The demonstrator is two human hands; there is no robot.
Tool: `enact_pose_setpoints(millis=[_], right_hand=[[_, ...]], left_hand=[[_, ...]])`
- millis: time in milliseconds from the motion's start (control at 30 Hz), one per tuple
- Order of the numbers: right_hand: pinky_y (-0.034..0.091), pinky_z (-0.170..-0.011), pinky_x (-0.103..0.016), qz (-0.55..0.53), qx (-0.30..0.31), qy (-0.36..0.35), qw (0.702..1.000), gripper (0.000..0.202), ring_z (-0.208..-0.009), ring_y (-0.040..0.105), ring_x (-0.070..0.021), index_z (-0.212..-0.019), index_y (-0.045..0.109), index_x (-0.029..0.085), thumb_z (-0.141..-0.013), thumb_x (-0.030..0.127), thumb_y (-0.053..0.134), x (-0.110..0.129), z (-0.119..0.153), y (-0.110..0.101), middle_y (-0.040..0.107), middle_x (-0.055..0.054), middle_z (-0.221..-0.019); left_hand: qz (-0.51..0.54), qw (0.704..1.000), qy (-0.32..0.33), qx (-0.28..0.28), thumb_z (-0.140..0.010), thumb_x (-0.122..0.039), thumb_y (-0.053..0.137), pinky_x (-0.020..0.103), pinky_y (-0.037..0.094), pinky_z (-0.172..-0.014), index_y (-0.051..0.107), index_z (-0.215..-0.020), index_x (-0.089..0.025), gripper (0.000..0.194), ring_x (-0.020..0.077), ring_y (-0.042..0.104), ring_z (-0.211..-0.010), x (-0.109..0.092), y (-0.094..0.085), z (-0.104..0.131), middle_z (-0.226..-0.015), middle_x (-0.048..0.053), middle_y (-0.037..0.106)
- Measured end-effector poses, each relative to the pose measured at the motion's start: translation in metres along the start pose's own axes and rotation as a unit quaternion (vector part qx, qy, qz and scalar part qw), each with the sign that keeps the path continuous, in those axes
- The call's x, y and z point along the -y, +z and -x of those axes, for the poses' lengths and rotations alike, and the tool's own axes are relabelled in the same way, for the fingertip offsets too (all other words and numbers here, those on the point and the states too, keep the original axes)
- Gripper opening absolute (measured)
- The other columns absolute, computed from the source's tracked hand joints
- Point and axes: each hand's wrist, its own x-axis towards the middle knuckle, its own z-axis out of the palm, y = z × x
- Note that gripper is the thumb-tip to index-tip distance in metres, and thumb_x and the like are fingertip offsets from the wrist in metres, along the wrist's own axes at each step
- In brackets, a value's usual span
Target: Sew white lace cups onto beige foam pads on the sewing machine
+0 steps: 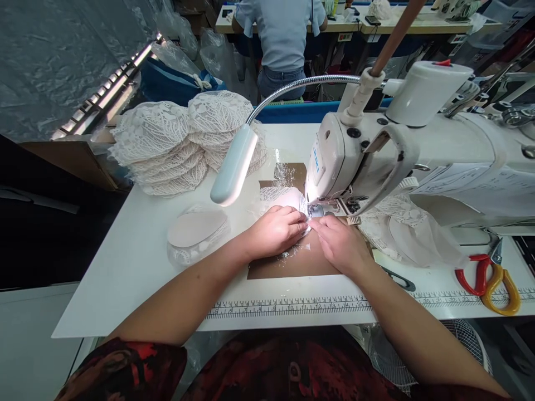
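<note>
A white lace cup piece (278, 195) lies under the needle of a white sewing machine (334, 161), brightly lit by the lamp. My left hand (276, 231) presses on its near side, fingers together and closed on the fabric just left of the presser foot. At the front of the foot, my right hand (345, 242) pinches the edge of the same piece between thumb and forefinger. Both sets of fingertips nearly meet there, hiding part of the edge. Beneath the hands is a brown taped panel (267, 268) on the white table.
Stacked lace cups (159, 147) stand at the back left. A smooth oval pad (198, 228) lies left of my hand. More lace fabric (412, 228) and red-and-yellow-handled scissors (501, 284) are at right. A gooseneck lamp (234, 167) overhangs the table. Another person (282, 39) sits beyond.
</note>
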Motion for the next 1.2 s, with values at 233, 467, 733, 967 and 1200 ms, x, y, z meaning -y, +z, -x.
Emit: enact_pose_setpoints(millis=[233,467,733,967,1200], right_hand=[[0.037,-0.070,-0.031,0.042,-0.001,-0.005,0.999,0.046,-0.088,0.056,-0.0218,-0.128,0.064,0.019,-0.089,0.012,0.041,0.0026,-0.0042,0.0029,0.068,-0.009,-0.097],[0.037,-0.067,-0.031,0.031,-0.023,0.013,0.999,0.046,-0.087,0.057,-0.0207,-0.129,0.062,0.022,-0.089,0.014,0.040,0.0004,-0.0036,0.0052,0.069,-0.008,-0.102],[0.032,-0.065,-0.031,0.065,-0.018,-0.025,0.997,0.043,-0.080,0.054,-0.0196,-0.120,0.069,0.025,-0.087,0.012,0.043,-0.0025,0.0004,0.0067,0.068,-0.006,-0.092],[0.033,-0.065,-0.031,0.059,-0.017,-0.009,0.998,0.048,-0.084,0.055,-0.0208,-0.128,0.064,0.022,-0.086,0.011,0.043,0.0004,-0.0022,0.0064,0.068,-0.008,-0.095],[0.033,-0.064,-0.029,0.018,-0.031,-0.008,0.999,0.045,-0.080,0.056,-0.0182,-0.124,0.066,0.027,-0.089,0.012,0.043,-0.0028,-0.0009,0.0042,0.069,-0.004,-0.094]], left_hand=[[-0.006,1.000,-0.011,-0.010,-0.100,-0.029,0.043,0.036,0.047,-0.088,0.067,-0.115,-0.016,0.032,0.0214,0.059,-0.104,0.0026,0.0016,-0.0028,-0.122,0.011,0.066],[-0.022,1.000,-0.002,-0.005,-0.098,-0.030,0.046,0.039,0.047,-0.088,0.066,-0.118,-0.015,0.032,0.0250,0.058,-0.106,0.0051,-0.0001,-0.0009,-0.126,0.013,0.063],[-0.015,1.000,0.017,-0.001,-0.100,-0.026,0.042,0.037,0.046,-0.087,0.067,-0.114,-0.016,0.030,0.0220,0.059,-0.104,0.0026,-0.0040,-0.0008,-0.121,0.011,0.067],[-0.023,1.000,-0.016,-0.013,-0.100,-0.029,0.041,0.038,0.047,-0.087,0.067,-0.116,-0.015,0.033,0.0230,0.058,-0.104,0.0042,-0.0010,-0.0037,-0.124,0.012,0.066],[-0.044,0.997,-0.060,-0.036,-0.097,-0.030,0.044,0.041,0.047,-0.087,0.066,-0.117,-0.016,0.033,0.0267,0.057,-0.107,0.0102,0.0010,-0.0039,-0.124,0.012,0.065]])
